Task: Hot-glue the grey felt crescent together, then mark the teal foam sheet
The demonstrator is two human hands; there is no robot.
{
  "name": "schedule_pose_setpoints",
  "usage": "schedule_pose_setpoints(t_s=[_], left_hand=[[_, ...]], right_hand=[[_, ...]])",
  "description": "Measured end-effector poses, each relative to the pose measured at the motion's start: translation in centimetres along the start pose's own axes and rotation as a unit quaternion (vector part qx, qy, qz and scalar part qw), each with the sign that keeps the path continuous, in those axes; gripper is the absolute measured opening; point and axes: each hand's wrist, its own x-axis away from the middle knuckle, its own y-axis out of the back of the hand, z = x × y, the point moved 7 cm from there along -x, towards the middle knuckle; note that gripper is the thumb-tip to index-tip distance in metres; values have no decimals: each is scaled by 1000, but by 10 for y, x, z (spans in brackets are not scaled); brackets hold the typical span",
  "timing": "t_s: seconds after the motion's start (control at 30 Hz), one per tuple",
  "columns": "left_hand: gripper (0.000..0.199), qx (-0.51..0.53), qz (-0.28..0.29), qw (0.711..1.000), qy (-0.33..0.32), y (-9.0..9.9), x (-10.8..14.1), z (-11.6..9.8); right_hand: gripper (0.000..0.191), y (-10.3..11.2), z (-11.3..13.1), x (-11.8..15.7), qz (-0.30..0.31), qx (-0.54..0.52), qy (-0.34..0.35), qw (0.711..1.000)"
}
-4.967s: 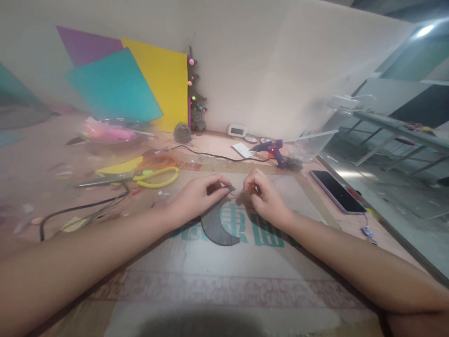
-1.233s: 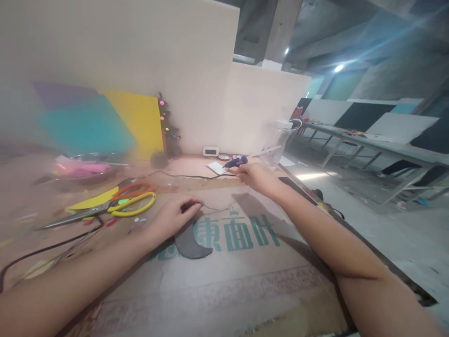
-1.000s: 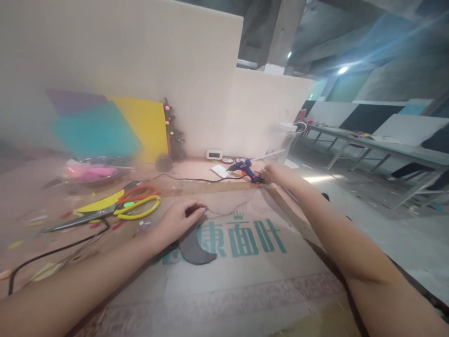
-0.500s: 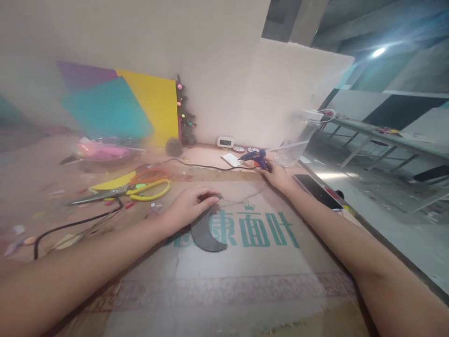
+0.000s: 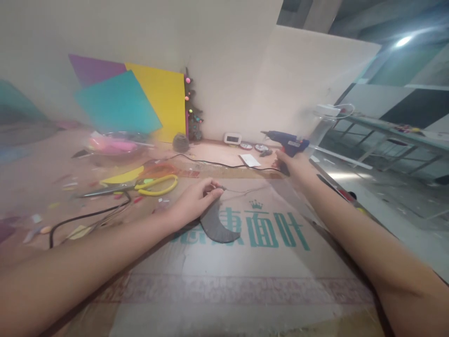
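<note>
My left hand [image 5: 201, 199] pinches the upper tip of a grey crescent-moon cutout [image 5: 219, 227], whose lower part hangs over the green print of the work surface. A thin grey strand [image 5: 245, 192] trails rightward from the pinched end. Off to the right, my right hand [image 5: 289, 161] is wrapped round the handle of a blue hot glue gun [image 5: 289, 142], raised with its nozzle pointing left. Its black cord [image 5: 210, 162] runs left along the back of the table.
Yellow-handled scissors [image 5: 157, 186] lie left of my left hand among foam scraps. Behind stand coloured sheets [image 5: 119, 103], a decorated crescent [image 5: 194, 112], a grey yarn ball [image 5: 180, 142] and a small white clock [image 5: 232, 138]. A clear plastic container [image 5: 321, 126] stands far right.
My right hand has lifted the glue gun off the table and moved it right. My left hand keeps its pinch on the crescent; the whole view has shifted slightly.
</note>
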Motion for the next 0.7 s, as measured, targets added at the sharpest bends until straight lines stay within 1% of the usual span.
schedule_pose_setpoints(t_s=[0.07,0.1,0.2,0.23,0.3,0.4,0.47,0.53,0.6,0.7], left_hand=[[28,15,0,1000,7,0,0,2],[28,11,-6,1000,9,1,0,2],[29,-16,-26,999,12,6,-1,2],[29,-21,-28,999,14,7,-1,1],[31,-22,-26,999,25,7,-1,1],[33,3,-13,998,59,5,-2,3],[32,29,-1,997,73,2,-2,4],[28,36,5,997,73,1,-2,5],[25,16,-4,998,68,4,-3,6],[25,-28,-34,998,50,11,-5,4]], right_hand=[[27,-3,12,6,9,-61,6,998],[26,-6,20,11,19,-74,17,997],[23,-24,43,34,60,-27,50,997],[22,-31,47,43,67,-4,53,996],[17,-47,53,60,103,44,63,992],[15,-61,49,76,140,76,67,985],[25,-64,41,79,156,79,72,982],[38,-64,34,81,167,71,89,979],[44,-63,32,82,175,62,113,976],[40,-62,33,87,178,93,135,970]])
